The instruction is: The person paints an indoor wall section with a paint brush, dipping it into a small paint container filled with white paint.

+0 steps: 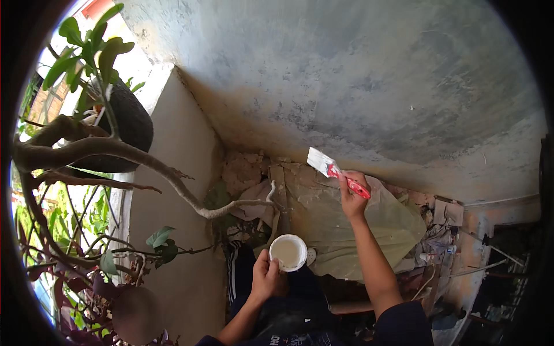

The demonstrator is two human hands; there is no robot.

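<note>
My right hand [355, 194] is closed around the red handle of a paintbrush [332, 170]. White paint coats its bristles, which point up and left towards the grey, patchy wall [346, 95]; whether they touch it I cannot tell. Lower down, at the front of my body, my left hand [267, 273] grips a small white plastic tub [288, 253] by its side, thumb near the rim. Pale liquid lies inside the tub.
A thick bare plant branch [164, 166] reaches in from the left, close above the tub. A dark plant pot [127, 125] stands by the low pale wall [173, 207]. Below the grey wall lie a yellowish sheet [381, 233] and rubble [433, 225].
</note>
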